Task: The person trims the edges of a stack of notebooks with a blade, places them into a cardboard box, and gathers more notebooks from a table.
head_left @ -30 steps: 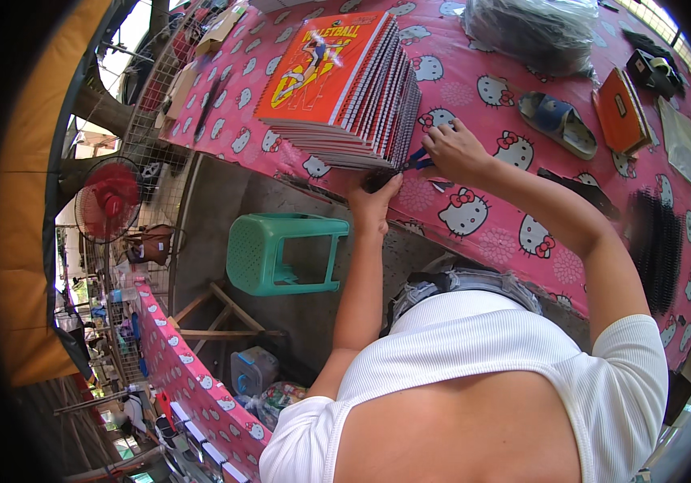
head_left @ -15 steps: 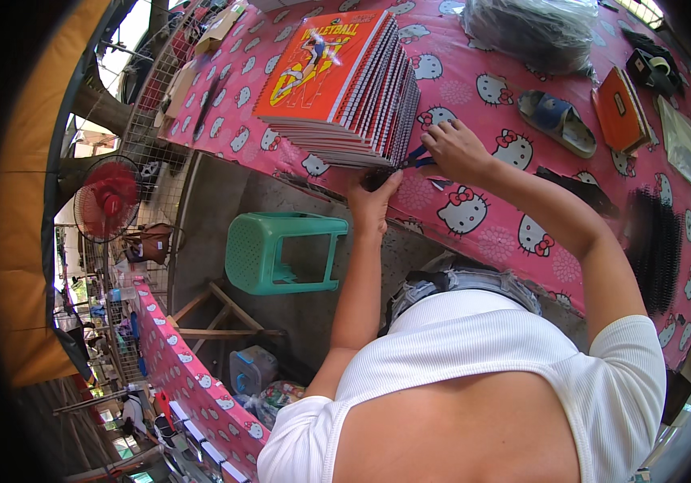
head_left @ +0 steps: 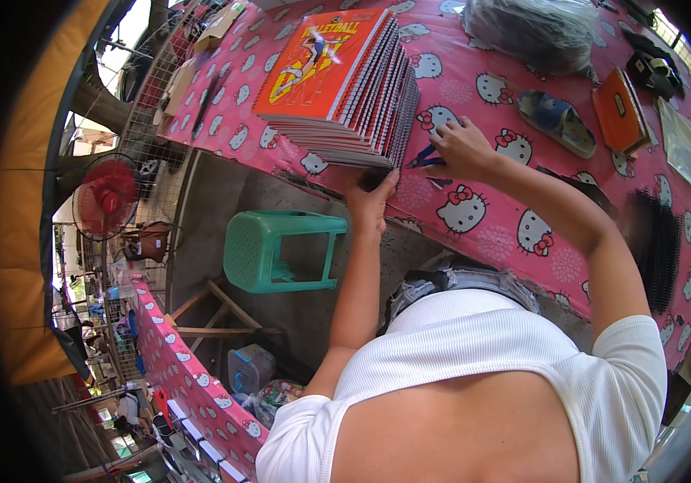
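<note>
Spiral-bound notebooks (head_left: 317, 60) with orange-red covers lie in a tall, slightly fanned stack near the table's edge. My left hand (head_left: 370, 201) is at the stack's near lower corner, thumb and fingers closed around a small dark thing (head_left: 374, 179) that I cannot make out; some fingers are hidden. Just right of that corner, my right hand (head_left: 464, 151) grips blue-handled pliers (head_left: 424, 158). Their jaws point left toward the notebooks' coils, apart from them.
A pink patterned cloth covers the table (head_left: 494, 241). On it lie a slipper (head_left: 556, 122), an orange notebook (head_left: 623, 110), black coils (head_left: 657, 249) and a plastic-wrapped bundle (head_left: 530, 32). A green stool (head_left: 253, 251) stands below the edge, and a red fan (head_left: 106, 199) at left.
My right hand has drawn a little to the right with the pliers, away from the stack's corner. The pliers show more plainly. My left hand stays almost in place.
</note>
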A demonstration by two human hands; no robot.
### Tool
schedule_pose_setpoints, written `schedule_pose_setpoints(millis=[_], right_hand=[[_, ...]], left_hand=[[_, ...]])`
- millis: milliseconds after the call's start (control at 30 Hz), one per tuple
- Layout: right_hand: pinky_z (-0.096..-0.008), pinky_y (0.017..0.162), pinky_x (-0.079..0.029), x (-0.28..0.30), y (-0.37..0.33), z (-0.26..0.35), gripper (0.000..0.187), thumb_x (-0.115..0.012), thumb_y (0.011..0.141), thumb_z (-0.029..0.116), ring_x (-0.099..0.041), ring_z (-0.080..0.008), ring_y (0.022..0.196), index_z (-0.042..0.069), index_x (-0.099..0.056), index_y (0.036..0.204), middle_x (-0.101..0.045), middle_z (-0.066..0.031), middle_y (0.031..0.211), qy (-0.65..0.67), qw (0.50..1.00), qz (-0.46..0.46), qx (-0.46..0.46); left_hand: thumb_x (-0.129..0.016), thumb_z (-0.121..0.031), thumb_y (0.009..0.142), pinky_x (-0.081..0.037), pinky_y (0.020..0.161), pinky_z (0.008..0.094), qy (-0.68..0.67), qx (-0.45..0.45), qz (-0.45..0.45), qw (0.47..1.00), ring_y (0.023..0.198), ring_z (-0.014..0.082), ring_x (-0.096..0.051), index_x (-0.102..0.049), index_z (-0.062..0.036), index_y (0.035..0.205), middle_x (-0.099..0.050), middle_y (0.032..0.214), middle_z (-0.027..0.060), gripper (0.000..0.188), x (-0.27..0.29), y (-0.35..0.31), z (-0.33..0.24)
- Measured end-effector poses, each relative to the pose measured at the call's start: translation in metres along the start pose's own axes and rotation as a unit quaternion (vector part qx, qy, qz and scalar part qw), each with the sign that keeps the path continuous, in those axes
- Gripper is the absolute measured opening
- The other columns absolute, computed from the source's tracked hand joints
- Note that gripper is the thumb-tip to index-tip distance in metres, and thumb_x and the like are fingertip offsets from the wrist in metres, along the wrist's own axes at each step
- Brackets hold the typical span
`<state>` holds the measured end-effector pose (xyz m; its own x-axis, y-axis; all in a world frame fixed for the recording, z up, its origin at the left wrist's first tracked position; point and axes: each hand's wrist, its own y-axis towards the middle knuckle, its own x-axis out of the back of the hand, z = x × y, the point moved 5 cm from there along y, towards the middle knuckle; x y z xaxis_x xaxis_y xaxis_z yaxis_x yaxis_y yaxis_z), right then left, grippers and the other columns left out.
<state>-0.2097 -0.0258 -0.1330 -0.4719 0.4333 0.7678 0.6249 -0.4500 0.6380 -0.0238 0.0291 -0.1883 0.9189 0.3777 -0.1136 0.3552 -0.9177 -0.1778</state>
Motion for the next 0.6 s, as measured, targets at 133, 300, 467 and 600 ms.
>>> schedule_pose_setpoints(millis=[133, 300, 467, 600], right_hand=[[-0.0366, 0.057, -0.049, -0.017, 0.009, 0.007, 0.059, -0.058, 0.073, 0.061, -0.060, -0.0285, 0.059, 0.003, -0.063, 0.064, -0.058, -0.0107, 0.062, 0.046, 0.992, 0.103, -0.061], [-0.0378, 0.056, -0.049, -0.020, 0.006, 0.011, 0.057, -0.059, 0.073, 0.058, -0.061, -0.0294, 0.058, 0.004, -0.063, 0.060, -0.059, -0.0118, 0.059, 0.096, 0.911, 0.362, -0.171], [-0.0377, 0.056, -0.049, -0.009, -0.004, -0.002, 0.057, -0.060, 0.073, 0.058, -0.061, -0.0293, 0.058, 0.003, -0.063, 0.060, -0.058, -0.0127, 0.058, 0.056, 0.991, 0.092, -0.077], [-0.0373, 0.058, -0.050, -0.021, 0.000, 0.013, 0.055, -0.061, 0.072, 0.057, -0.062, -0.0282, 0.061, 0.003, -0.064, 0.063, -0.060, -0.0126, 0.062, 0.042, 0.996, 0.064, -0.046]], left_hand=[[-0.075, -0.001, 0.067, -0.049, 0.057, 0.0229, 0.019, -0.067, 0.022, 0.997, 0.066, 0.0128, -0.058, -0.060, -0.0007, 0.091, -0.061, 0.083, 0.0051, 0.029, 0.001, 0.002, 0.002], [-0.075, 0.000, 0.066, -0.047, 0.061, 0.0233, -0.026, -0.012, 0.011, 1.000, 0.070, 0.0116, -0.057, -0.060, 0.0010, 0.092, -0.061, 0.084, 0.0060, 0.030, 0.009, 0.005, 0.008], [-0.075, -0.002, 0.067, -0.048, 0.062, 0.0236, 0.044, -0.010, 0.032, 0.998, 0.071, 0.0124, -0.058, -0.060, 0.0006, 0.092, -0.062, 0.086, 0.0064, 0.030, 0.006, 0.005, 0.005], [-0.075, -0.002, 0.067, -0.048, 0.055, 0.0228, 0.125, -0.153, 0.020, 0.980, 0.067, 0.0118, -0.059, -0.061, 0.0011, 0.088, -0.063, 0.083, 0.0066, 0.025, 0.007, 0.014, 0.012]])
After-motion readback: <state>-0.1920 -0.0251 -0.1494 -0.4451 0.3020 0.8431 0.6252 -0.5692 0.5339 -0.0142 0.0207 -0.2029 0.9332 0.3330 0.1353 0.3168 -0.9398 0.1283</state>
